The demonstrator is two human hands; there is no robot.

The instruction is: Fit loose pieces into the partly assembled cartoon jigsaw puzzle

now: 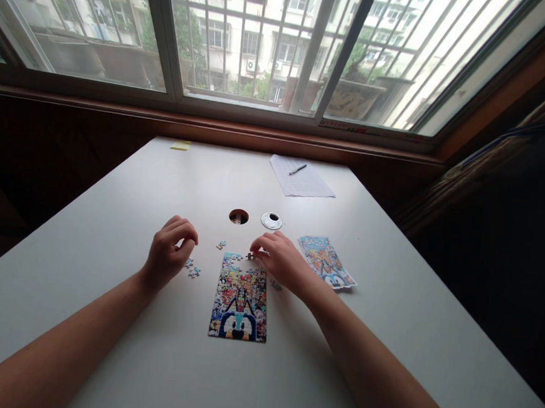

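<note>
By the right hand [278,255], a dark piece [250,256] is being pinched between thumb and fingers at twelve o'clock on the puzzle [241,302], which is being supported flat by the counter [166,359]. The left hand [170,246] is being held curled at the puzzle's ten o'clock, just beside loose pieces [194,272]; whether anything is being gripped there cannot be told. At two o'clock, a leaflet [322,256] is being partly hidden by the right forearm [359,355].
</note>
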